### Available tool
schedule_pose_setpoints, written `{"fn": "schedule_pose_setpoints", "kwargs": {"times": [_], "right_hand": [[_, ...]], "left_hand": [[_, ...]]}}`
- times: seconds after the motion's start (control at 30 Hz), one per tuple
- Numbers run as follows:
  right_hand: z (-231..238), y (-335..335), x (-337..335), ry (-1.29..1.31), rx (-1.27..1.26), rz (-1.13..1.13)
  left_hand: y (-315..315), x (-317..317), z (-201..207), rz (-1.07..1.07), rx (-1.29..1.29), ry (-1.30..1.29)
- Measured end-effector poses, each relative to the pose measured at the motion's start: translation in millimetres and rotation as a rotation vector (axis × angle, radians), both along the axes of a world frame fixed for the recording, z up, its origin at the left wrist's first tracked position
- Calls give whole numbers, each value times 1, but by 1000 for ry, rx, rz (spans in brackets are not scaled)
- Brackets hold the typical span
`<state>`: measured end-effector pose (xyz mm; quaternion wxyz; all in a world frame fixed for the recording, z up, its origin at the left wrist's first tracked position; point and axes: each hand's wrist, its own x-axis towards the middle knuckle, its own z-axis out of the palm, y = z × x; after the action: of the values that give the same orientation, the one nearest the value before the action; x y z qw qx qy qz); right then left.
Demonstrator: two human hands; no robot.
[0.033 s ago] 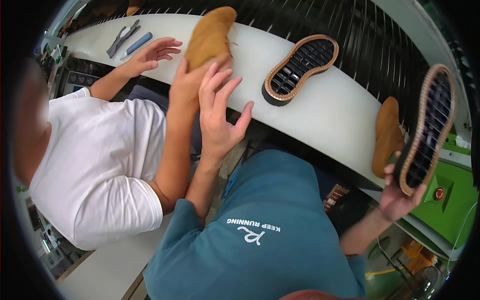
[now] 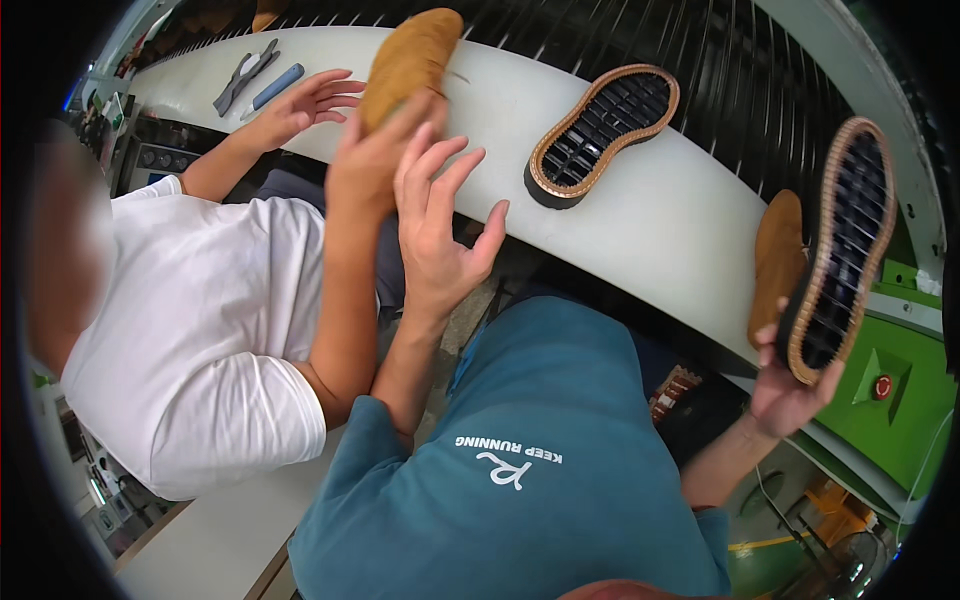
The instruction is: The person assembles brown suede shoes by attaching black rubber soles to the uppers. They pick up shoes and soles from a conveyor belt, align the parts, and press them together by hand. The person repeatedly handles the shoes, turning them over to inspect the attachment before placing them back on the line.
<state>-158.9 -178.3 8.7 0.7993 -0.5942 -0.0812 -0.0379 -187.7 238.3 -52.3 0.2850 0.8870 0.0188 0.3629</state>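
My right hand [image 2: 792,392], at the right, grips a shoe sole [image 2: 843,250] by its lower end. The sole stands nearly upright, showing a black ribbed face and a tan stitched rim. Next to it, a brown suede shoe upper [image 2: 776,250] rests at the table's right end. My left hand [image 2: 438,225] is raised at the table's near edge, empty, fingers spread and curved. Just beyond it, a co-worker's blurred hand [image 2: 370,165] is at a tan suede shoe [image 2: 415,62]. A second black sole [image 2: 607,130] lies mid-table, ribbed face up.
The white table [image 2: 640,235] curves across the view, with dark slats [image 2: 700,60] behind it. Grey cutters [image 2: 244,76] and a blue-handled tool [image 2: 277,86] lie far left, near the co-worker's other hand [image 2: 300,108]. A green machine [image 2: 905,370] stands at right.
My right hand has shifted a little left and up with the sole. The co-worker's near hand and the tan shoe have moved slightly left. My left hand stays nearly still.
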Motion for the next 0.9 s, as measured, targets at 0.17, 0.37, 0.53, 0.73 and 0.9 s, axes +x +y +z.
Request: {"fn": "schedule_pose_setpoints", "kwargs": {"times": [0.17, 0.37, 0.53, 0.73, 0.9], "right_hand": [[-49, 40, -6, 99, -18, 174], [-44, 59, 0, 213, -11, 242], [-29, 51, 13, 228, -48, 359], [-28, 51, 20, 245, -19, 457], [-44, 55, 16, 208, 59, 398]], "left_hand": [[5, 7, -13, 39, -48, -37], [-22, 11, -13, 38, -245, -96], [-71, 15, -17, -23, -316, -92], [-97, 16, -13, -15, -374, -69], [-77, 19, -4, 18, -393, 28]]}}
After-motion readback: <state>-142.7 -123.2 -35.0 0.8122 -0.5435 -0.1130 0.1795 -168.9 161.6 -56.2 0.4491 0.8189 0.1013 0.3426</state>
